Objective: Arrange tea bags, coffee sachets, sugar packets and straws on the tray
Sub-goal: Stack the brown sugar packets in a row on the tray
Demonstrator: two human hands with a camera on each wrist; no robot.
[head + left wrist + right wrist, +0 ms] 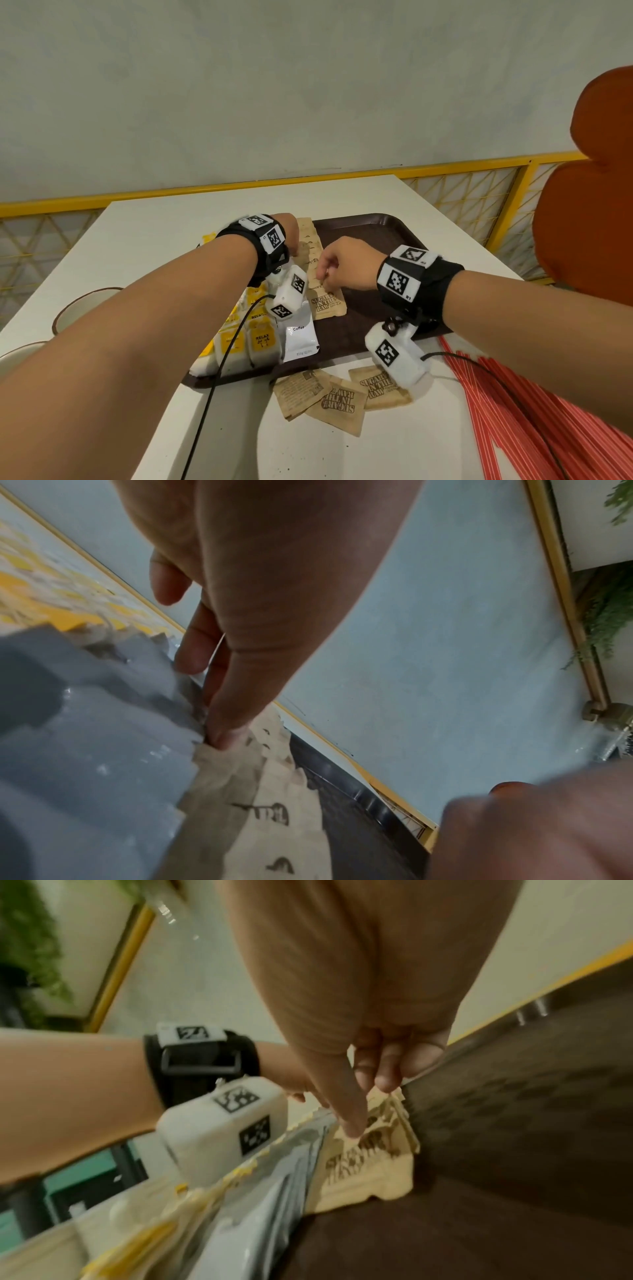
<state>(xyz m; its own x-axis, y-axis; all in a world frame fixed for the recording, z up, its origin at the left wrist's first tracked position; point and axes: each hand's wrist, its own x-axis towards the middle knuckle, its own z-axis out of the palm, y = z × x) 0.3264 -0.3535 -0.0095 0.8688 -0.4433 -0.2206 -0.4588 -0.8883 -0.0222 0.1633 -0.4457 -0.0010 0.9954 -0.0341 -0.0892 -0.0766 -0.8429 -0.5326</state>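
Matt brown paper sugar packets are lying on a textured dark brown plastic tray; the white coffee sachet is looking glossy.

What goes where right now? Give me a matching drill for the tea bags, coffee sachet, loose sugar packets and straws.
Things:
1. tea bags
2. coffee sachet
3. loose sugar packets
4. straws

Places:
A. table, right of the tray
B. table, just in front of the tray
C. tray's left end
D. tray, between tea bags and the sugar row

Pairs: 1-C, 2-D, 3-B, 4-A
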